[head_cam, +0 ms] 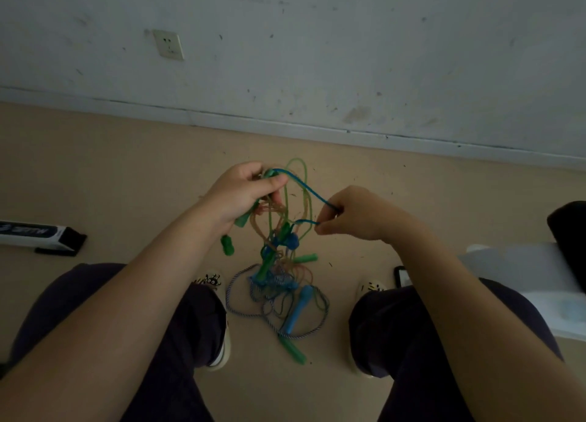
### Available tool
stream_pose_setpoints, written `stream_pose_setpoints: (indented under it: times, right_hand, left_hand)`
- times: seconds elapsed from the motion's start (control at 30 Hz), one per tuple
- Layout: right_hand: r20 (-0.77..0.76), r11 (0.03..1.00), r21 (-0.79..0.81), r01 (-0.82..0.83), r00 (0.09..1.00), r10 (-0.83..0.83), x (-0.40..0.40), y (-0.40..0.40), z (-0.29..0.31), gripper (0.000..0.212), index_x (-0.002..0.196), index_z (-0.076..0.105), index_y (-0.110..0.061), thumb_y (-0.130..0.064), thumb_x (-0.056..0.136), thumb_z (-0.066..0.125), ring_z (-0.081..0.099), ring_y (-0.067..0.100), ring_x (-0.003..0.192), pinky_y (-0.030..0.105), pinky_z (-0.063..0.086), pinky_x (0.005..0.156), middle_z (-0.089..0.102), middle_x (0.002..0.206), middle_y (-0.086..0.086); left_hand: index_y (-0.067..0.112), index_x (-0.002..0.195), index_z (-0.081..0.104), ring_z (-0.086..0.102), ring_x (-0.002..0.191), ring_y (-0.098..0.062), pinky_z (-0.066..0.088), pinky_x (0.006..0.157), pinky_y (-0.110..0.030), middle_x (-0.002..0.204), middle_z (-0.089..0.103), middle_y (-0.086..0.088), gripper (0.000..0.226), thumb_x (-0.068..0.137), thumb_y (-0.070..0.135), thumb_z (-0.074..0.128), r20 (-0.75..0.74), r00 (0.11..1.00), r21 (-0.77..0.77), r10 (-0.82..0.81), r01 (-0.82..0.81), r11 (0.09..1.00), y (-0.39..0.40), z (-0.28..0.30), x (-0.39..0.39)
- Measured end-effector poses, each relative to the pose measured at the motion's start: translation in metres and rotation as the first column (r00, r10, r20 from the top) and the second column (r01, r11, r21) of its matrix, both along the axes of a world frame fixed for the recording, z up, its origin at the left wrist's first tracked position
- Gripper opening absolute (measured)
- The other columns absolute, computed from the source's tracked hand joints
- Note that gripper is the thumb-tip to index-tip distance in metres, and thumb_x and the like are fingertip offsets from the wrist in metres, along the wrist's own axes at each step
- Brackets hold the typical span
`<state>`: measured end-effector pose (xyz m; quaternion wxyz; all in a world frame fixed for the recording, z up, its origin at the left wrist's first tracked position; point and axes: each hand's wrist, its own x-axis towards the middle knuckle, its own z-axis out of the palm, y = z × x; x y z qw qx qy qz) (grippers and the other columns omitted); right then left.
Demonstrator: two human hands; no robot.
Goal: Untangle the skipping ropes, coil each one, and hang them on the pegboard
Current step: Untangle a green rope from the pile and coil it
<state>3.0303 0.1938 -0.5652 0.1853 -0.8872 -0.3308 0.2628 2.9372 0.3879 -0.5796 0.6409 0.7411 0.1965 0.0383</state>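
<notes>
A seated person's left hand is gripping a bunch of green handles and cords while the right hand is pinching a blue cord; the tangle is trailing onto the floor (untangling underway, no pegboard visible). Next, probably, easing that cord free.

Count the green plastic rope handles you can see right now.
5, possibly more hidden in the tangle. One is gripped in the left hand, one dangles below that wrist, one sticks out right mid-tangle, one stands upright inside it, and one lies lowest on the floor.
</notes>
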Motion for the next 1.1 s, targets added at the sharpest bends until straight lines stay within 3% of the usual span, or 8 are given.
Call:
stream_pose_setpoints:
  times: [0.1, 0.23, 0.4, 0.53, 0.7, 0.83, 1.0, 1.1]
  right_hand:
    - [-0.051, 0.967, 0.242, 0.078, 0.996, -0.067, -0.001, 0.000, -0.001, 0.015, 0.089, 0.076, -0.014, -0.028, 0.087, 0.074, 0.054, 0.006, 0.065, 0.025, 0.042, 0.064, 0.065, 0.073, 0.000]
    - [-0.373, 0.711, 0.592, 0.380, 0.911, -0.176, 0.001, 0.000, 0.002, 0.013, 0.092, 0.070, -0.005, -0.014, 0.095, 0.061, 0.062, 0.019, 0.081, 0.032, 0.050, 0.076, 0.068, 0.086, 0.015]
    - [-0.654, 0.577, 0.597, 0.558, 0.754, -0.053, -0.004, 0.006, 0.005, 0.019, 0.082, 0.057, -0.006, -0.009, 0.100, 0.051, 0.067, 0.029, 0.087, 0.040, 0.055, 0.091, 0.067, 0.090, 0.020]
    - [-0.621, 0.666, 0.539, 0.515, 0.778, -0.099, -0.007, 0.007, 0.001, 0.019, 0.085, 0.047, -0.009, -0.019, 0.101, 0.054, 0.043, 0.017, 0.044, 0.044, 0.055, 0.067, 0.043, 0.061, 0.007]
    - [-0.057, 0.978, 0.172, 0.121, 0.992, -0.112, 0.000, 0.005, -0.007, 0.034, 0.093, 0.061, -0.018, -0.041, 0.078, 0.080, 0.048, 0.010, 0.063, 0.028, 0.043, 0.062, 0.051, 0.074, -0.005]
    - [-0.107, 0.994, 0.104, 0.040, 0.994, -0.029, -0.006, 0.006, -0.004, 0.024, 0.085, 0.074, -0.012, -0.035, 0.083, 0.078, 0.048, 0.005, 0.054, 0.018, 0.038, 0.054, 0.055, 0.062, -0.004]
    - [-0.363, 0.720, 0.602, 0.345, 0.922, -0.138, -0.002, 0.003, 0.000, 0.023, 0.077, 0.070, -0.006, -0.026, 0.089, 0.069, 0.064, 0.025, 0.082, 0.034, 0.051, 0.083, 0.068, 0.089, 0.024]
    - [-0.632, 0.514, 0.667, 0.540, 0.775, 0.005, 0.002, 0.004, 0.004, 0.026, 0.074, 0.056, -0.006, -0.013, 0.099, 0.053, 0.068, 0.037, 0.084, 0.041, 0.056, 0.089, 0.065, 0.086, 0.029]
  left_hand:
    - [0.016, 0.093, 0.071, 0.063, 0.062, -0.008, 0.050, 0.063, -0.026, 0.064, 0.068, 0.005, 0.011, 0.090, 0.026, 0.071, -0.006, 1.000, 0.070, -0.015, 0.016, 0.997, 0.000, -0.004, 0.001]
    - [0.020, 0.093, 0.072, 0.056, 0.054, -0.005, 0.044, 0.052, -0.018, 0.057, 0.063, 0.008, 0.017, 0.087, 0.036, 0.073, -0.093, 0.990, 0.119, -0.110, 0.121, 0.986, -0.005, -0.005, 0.001]
    - [0.021, 0.091, 0.075, 0.054, 0.053, -0.005, 0.044, 0.055, -0.016, 0.055, 0.059, 0.007, 0.020, 0.089, 0.041, 0.069, -0.108, 0.983, 0.094, -0.148, 0.158, 0.983, -0.011, -0.006, 0.002]
    - [0.017, 0.084, 0.072, 0.051, 0.050, -0.006, 0.044, 0.052, -0.017, 0.053, 0.056, 0.006, 0.022, 0.091, 0.037, 0.068, -0.059, 0.996, 0.015, -0.059, 0.061, 0.998, -0.009, -0.003, 0.002]
    - [0.015, 0.081, 0.071, 0.047, 0.048, -0.009, 0.039, 0.053, -0.024, 0.050, 0.052, 0.006, 0.024, 0.094, 0.034, 0.066, 0.039, 0.990, -0.011, 0.136, -0.136, 0.991, -0.001, -0.002, 0.003]
    - [0.015, 0.082, 0.072, 0.048, 0.047, -0.009, 0.041, 0.049, -0.020, 0.052, 0.053, 0.004, 0.023, 0.095, 0.033, 0.066, 0.030, 0.992, 0.015, 0.121, -0.121, 0.993, -0.001, -0.002, 0.002]
    - [0.015, 0.084, 0.073, 0.047, 0.048, -0.010, 0.036, 0.042, -0.019, 0.057, 0.055, 0.001, 0.026, 0.095, 0.037, 0.065, -0.063, 0.998, 0.055, 0.029, -0.026, 0.998, -0.003, -0.004, 0.001]
    - [0.016, 0.085, 0.074, 0.049, 0.046, -0.007, 0.038, 0.042, -0.017, 0.057, 0.057, 0.002, 0.025, 0.094, 0.038, 0.065, -0.089, 0.996, 0.068, 0.013, -0.007, 0.998, -0.004, -0.004, 0.001]
